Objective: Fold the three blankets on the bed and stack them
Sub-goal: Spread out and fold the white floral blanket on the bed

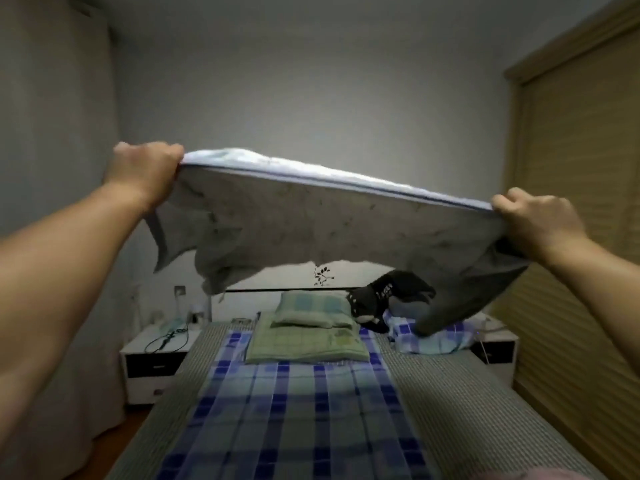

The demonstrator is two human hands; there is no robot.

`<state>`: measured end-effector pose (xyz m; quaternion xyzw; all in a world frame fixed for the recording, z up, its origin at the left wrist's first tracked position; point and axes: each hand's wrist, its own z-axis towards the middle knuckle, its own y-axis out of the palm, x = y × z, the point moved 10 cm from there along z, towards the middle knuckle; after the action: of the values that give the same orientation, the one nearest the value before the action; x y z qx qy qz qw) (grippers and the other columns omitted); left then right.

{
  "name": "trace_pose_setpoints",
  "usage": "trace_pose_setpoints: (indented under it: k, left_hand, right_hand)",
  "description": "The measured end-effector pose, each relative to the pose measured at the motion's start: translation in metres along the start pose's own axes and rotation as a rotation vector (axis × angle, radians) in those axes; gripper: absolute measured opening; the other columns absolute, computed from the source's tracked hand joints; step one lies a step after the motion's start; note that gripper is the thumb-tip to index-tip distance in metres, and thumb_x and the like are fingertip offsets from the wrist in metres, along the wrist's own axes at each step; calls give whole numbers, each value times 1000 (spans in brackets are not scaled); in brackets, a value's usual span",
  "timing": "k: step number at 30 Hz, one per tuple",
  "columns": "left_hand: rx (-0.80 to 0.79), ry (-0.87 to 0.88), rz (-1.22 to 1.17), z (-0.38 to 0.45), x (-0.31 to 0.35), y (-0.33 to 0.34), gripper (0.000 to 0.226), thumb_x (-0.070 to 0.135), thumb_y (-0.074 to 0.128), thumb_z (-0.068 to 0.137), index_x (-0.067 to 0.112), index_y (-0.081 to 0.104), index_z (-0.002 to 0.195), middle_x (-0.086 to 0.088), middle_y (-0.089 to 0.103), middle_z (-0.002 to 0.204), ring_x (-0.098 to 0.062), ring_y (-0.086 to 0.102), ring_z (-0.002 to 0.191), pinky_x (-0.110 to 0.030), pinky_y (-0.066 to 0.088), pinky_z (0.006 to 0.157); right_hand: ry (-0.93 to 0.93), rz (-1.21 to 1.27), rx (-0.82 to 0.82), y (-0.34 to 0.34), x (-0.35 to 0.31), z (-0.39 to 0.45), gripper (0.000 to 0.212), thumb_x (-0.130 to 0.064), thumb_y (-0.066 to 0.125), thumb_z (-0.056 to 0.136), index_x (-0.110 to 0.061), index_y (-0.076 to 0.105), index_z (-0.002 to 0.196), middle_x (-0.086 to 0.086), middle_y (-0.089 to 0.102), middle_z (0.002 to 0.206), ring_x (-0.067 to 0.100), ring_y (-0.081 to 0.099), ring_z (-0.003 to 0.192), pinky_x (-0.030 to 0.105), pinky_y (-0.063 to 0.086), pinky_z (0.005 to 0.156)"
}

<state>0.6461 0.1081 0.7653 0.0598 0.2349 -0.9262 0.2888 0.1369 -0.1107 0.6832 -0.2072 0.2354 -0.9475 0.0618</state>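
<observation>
Striped bed [467, 403], white nightstand [152, 362] beside

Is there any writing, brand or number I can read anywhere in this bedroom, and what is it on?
No text can be read here.
Black garment by the headboard: white lettering, too blurred to read.
Headboard: a dark leaf motif, decoration only, no words.
Grey blanket held up in both hands: no print visible.

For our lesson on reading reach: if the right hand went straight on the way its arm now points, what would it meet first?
Apart from the grey blanket the right hand already grips, probably nothing until the far wall; depth is unclear.
</observation>
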Motion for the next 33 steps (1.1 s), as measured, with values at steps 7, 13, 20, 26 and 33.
trace_pose_setpoints:
  k: [7,13,20,26,33]
  left_hand:
    - [-270,266,-35,-247,43,111,51,-3,86,46,5,62,90,-20,65,76,-36,64,58,-38,40,53]
    - [-657,154,-280,-538,114,160,37,8,73,64,10,64,99,-16,62,86,-35,63,67,-38,52,51]
    - [-1271,290,-334,-805,204,145,19,18,49,63,14,66,72,-11,57,70,-33,60,53,-36,48,40]
    - [-1486,288,-273,-859,241,155,16,5,76,45,6,64,56,-16,57,66,-35,59,51,-39,48,44]
    - [-1461,369,-250,-860,235,151,42,-4,90,29,7,66,62,-15,57,64,-36,58,52,-43,50,50]
  right_hand:
    - [-201,181,-98,75,-72,-124,60,0,89,52,-2,63,105,18,60,89,33,57,45,31,43,37]
    - [-320,327,-420,150,-131,-327,49,-15,87,59,-7,68,104,15,60,83,32,56,48,31,37,41]
    - [-533,442,-989,217,-178,-568,25,-11,61,71,-20,51,92,8,50,76,32,52,40,38,40,34]
    - [-880,258,-1284,221,-249,-663,20,-22,66,89,-30,66,107,1,65,106,22,71,82,38,57,64]
    - [-752,158,-1308,269,-146,-668,49,-26,91,64,-30,67,105,7,72,102,29,66,52,38,52,39]
